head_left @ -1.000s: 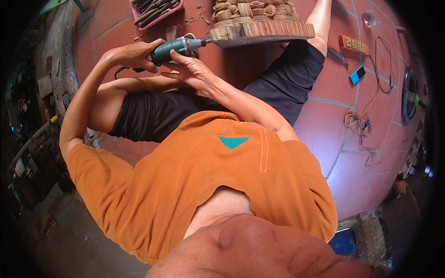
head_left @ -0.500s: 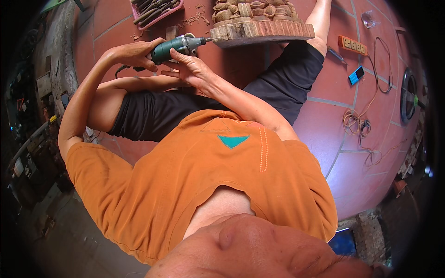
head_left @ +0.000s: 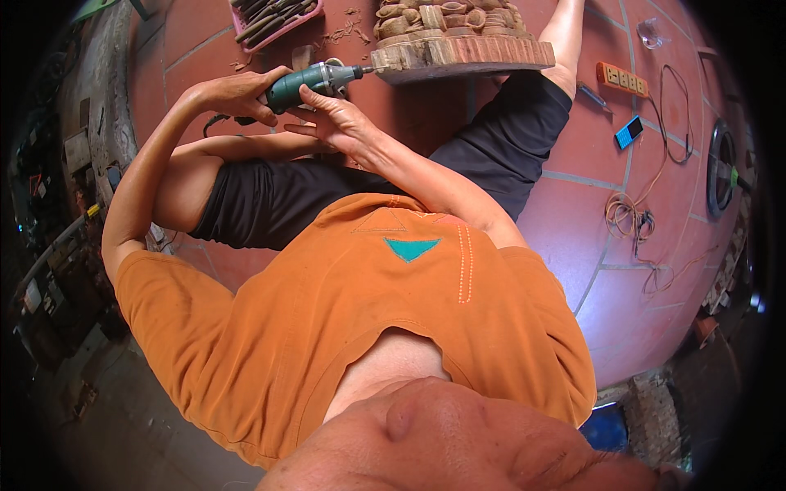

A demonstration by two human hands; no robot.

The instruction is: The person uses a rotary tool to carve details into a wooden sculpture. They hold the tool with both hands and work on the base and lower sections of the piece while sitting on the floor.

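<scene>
A green and silver die grinder (head_left: 299, 90) lies across both my hands, its slim bit pointing right at the edge of a carved wooden block (head_left: 467, 57). The bit tip meets or nearly meets the block's left side; I cannot tell which. My left hand (head_left: 246, 94) is wrapped round the rear of the green body. Against the tool's front half rests my right hand (head_left: 344, 127), thumb on the housing and fingers loosely stretched out below it. Rounded carved shapes cover the block's upper part, above a thick, striped, flat base.
A pink basket (head_left: 278, 29) of carving tools stands at the back left, with wood shavings (head_left: 344, 34) beside it. On the tiled floor to the right lie an orange power strip (head_left: 622, 79), a blue phone (head_left: 629, 132) and a coiled cord (head_left: 626, 214). My legs flank the work.
</scene>
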